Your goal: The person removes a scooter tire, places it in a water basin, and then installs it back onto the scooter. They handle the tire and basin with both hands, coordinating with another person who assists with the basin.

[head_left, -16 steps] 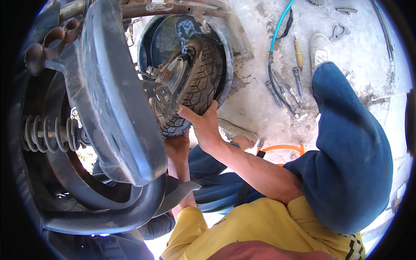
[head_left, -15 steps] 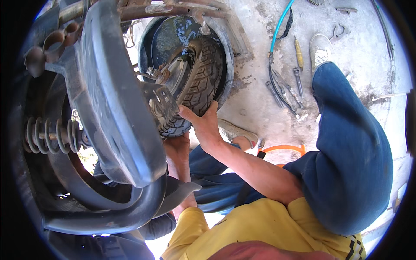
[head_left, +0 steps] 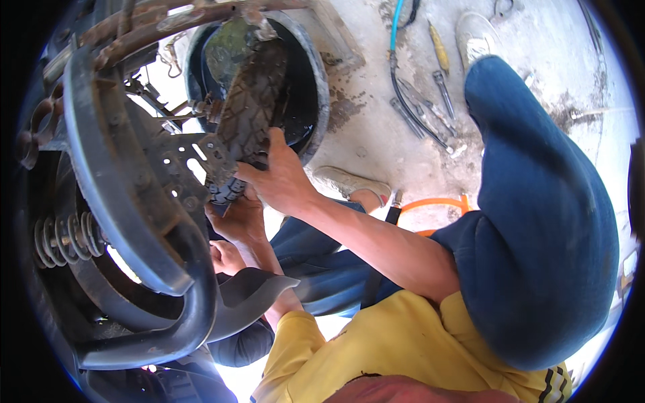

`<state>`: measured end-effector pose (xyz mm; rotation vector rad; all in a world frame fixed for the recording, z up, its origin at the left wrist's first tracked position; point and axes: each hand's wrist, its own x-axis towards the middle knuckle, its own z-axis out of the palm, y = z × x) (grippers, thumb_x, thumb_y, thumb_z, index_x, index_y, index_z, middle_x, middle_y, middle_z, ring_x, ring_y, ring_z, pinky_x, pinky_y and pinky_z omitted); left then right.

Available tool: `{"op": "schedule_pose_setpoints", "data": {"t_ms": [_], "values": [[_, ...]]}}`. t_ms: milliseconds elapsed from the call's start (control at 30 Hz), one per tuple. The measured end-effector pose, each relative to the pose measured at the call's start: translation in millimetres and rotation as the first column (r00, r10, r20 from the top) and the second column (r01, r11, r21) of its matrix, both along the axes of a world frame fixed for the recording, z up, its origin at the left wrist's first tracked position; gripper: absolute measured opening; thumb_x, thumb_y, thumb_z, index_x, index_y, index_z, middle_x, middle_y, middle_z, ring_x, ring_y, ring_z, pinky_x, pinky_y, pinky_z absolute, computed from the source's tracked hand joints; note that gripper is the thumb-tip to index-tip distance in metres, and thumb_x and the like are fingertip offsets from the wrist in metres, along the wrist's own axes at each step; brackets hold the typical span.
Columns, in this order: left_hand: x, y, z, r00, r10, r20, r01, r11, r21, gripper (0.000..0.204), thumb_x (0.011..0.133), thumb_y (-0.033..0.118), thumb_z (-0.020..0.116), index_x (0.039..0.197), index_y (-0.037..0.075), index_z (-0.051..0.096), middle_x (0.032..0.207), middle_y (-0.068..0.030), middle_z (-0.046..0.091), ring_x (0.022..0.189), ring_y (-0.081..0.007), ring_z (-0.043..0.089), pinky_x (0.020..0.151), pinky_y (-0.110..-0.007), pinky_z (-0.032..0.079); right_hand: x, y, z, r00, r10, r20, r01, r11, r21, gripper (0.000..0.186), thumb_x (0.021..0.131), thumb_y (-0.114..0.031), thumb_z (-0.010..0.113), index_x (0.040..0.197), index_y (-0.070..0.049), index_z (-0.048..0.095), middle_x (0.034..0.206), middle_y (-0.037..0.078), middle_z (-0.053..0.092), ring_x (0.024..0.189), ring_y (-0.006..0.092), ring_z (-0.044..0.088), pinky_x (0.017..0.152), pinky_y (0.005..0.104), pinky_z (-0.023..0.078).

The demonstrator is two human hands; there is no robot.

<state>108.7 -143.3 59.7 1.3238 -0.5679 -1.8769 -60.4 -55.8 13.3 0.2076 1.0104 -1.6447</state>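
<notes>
A wheel's tyre (head_left: 252, 104), black with chunky tread, stands on edge in a round dark tub (head_left: 318, 87) at the far left of the scene, with its near end outside the rim. The right hand (head_left: 279, 173) grips the tyre from the near right side, thumb and fingers spread wide across the tread. The left hand (head_left: 238, 216) is cupped partly open beneath the tyre's near end, palm against it; some of its fingers are hidden. Another person's hand (head_left: 227, 257) shows just left of the left forearm, its fingers curled; whether it holds anything cannot be told.

On the left, a dark frame (head_left: 114, 181) rises beside the tyre, with a drilled bracket (head_left: 216, 156) next to the right thumb. A coil spring (head_left: 67, 240) lies farther left, and a thick bent tube (head_left: 205, 295) runs along the near left, beside a dark flap (head_left: 252, 303).

To the right, on the grey floor (head_left: 376, 127), lie a teal hose (head_left: 395, 30), a yellow-handled tool (head_left: 438, 47), a metal socket (head_left: 444, 94) and pliers (head_left: 430, 111). A pale shoe (head_left: 478, 39) stands right of them. An orange bar (head_left: 433, 201) curves near the right forearm.
</notes>
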Motion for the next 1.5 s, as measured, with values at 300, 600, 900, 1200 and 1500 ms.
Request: {"op": "schedule_pose_setpoints", "data": {"t_ms": [300, 600, 900, 1200, 1500], "values": [[-4, 0, 0, 1.000, -0.009, 0.029, 0.009, 1.000, -0.004, 0.055, 0.105, 0.044, 0.053, 0.137, 0.001, 0.062, 0.137, -0.0191, 0.068, 0.129, -0.0345, 0.065, 0.106, -0.054, 0.056, -1, -4, 2, 0.994, 0.000, -0.106, 0.006, 0.998, 0.062, 0.060, 0.085, -0.014, 0.085, 0.117, 0.014, 0.043, 0.100, 0.040, 0.068, 0.102, 0.0546, 0.069, 0.089, 0.0496, 0.055], [0, -2, 2, 0.998, 0.024, 0.057, -0.021, 0.999, -0.049, 0.054, 0.105, 0.044, 0.054, 0.137, 0.001, 0.062, 0.137, -0.0192, 0.068, 0.130, -0.0350, 0.065, 0.107, -0.055, 0.056, -3, -5, 1, 0.993, 0.043, -0.109, -0.034, 0.996, 0.085, 0.062, 0.085, -0.021, 0.085, 0.118, 0.013, 0.045, 0.102, 0.040, 0.069, 0.100, 0.0544, 0.070, 0.089, 0.0504, 0.056], [-38, 20, 5, 0.989, 0.128, -0.072, -0.123, 0.990, 0.066, 0.050, 0.104, 0.039, 0.054, 0.138, 0.003, 0.063, 0.138, -0.0177, 0.068, 0.130, -0.0362, 0.064, 0.111, -0.056, 0.054, 9, 0, -25, 0.996, -0.020, 0.085, 0.022, 1.000, -0.019, 0.069, 0.078, -0.014, 0.092, 0.124, 0.013, 0.048, 0.117, 0.026, 0.071, 0.111, 0.0314, 0.072, 0.100, 0.0384, 0.054], [-32, 21, -5, 0.998, 0.068, 0.010, -0.068, 0.997, 0.045, 0.053, 0.104, 0.042, 0.051, 0.142, 0.006, 0.062, 0.139, -0.0165, 0.068, 0.130, -0.0355, 0.065, 0.110, -0.055, 0.055, 1, 10, -32, 0.958, -0.021, 0.286, 0.056, 0.992, -0.114, 0.070, 0.079, 0.005, 0.086, 0.133, 0.010, 0.042, 0.131, 0.027, 0.062, 0.126, 0.0328, 0.064, 0.111, 0.0428, 0.052], [-29, 20, -7, 0.997, 0.065, 0.040, -0.067, 0.995, 0.069, 0.055, 0.103, 0.045, 0.053, 0.142, 0.007, 0.063, 0.140, -0.0160, 0.068, 0.131, -0.0355, 0.065, 0.109, -0.057, 0.055, 0, 13, -45, 0.966, -0.016, 0.257, 0.046, 0.993, -0.110, 0.077, 0.070, -0.011, 0.096, 0.125, 0.012, 0.047, 0.120, 0.023, 0.068, 0.114, 0.0274, 0.067, 0.103, 0.0362, 0.053]]}}
